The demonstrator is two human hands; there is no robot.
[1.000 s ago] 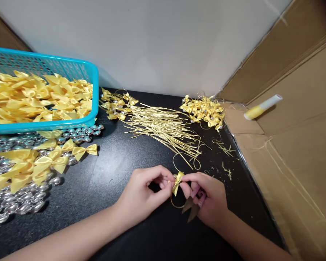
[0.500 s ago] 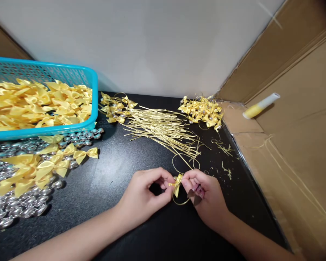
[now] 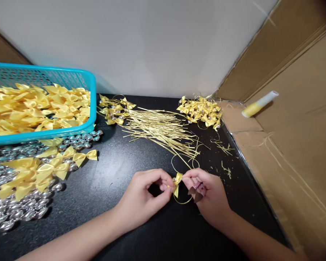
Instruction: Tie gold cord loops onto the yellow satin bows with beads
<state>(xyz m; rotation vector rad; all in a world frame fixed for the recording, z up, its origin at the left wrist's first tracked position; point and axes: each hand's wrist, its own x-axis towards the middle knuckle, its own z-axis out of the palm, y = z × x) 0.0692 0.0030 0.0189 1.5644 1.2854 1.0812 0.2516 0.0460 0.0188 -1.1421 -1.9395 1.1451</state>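
A small yellow satin ribbon bow point(image 3: 177, 186) is between my two hands, with a shiny silver bead point(image 3: 174, 179) partly showing at its side. A thin gold cord loop point(image 3: 182, 202) hangs below it. With thumb and forefinger closed, my left hand point(image 3: 149, 190) pinches the bow's left side. The fingertips of my right hand point(image 3: 213, 195) pinch its upper right edge. Tucked in the curled fingers of that hand is a small dark, purplish pointed item point(image 3: 197, 192) whose kind I cannot make out. Just beyond my fingers lies a pile of cut gold cords point(image 3: 160, 130).
At the left, a turquoise basket point(image 3: 93, 98) holds many yellow bows, with silver beads point(image 3: 24, 208) and loose bows point(image 3: 53, 168) before it. Bows with beads and cords lie in a left cluster point(image 3: 114, 110) and a right heap point(image 3: 202, 110). Cardboard point(image 3: 296, 108) borders the right, bearing a yellow-white tube point(image 3: 260, 104).
Both hands keep their pinch on the bow, nearly in place. The right fingers have shifted slightly, and the bow has turned a little. The view has moved slightly.
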